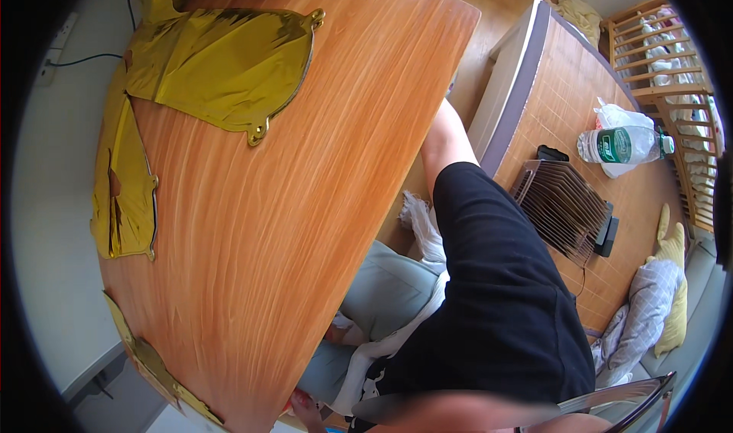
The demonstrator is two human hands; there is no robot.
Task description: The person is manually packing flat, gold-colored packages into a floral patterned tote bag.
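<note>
At the lower edge, beside the near edge of the wooden table (252, 227), a small part of a hand shows, seemingly my left hand (307, 414). A bit of red is at its fingers, but I cannot make out whether it is held. My right hand is outside the picture. Flat gold foil balloons lie on the table: a large one (229, 66) at the far left, a folded one (126, 196) below it. Another gold foil piece (156, 364) lies along the table's lower-left edge. No hand touches the foil where it shows.
My leg in black shorts (496, 280) is right of the table, by a grey-green cushion (389, 288) and white cloth (427, 231). A second table (534, 120) bears a brown slatted rack (561, 208) and a water bottle (622, 144). Wooden railings (664, 59) stand behind.
</note>
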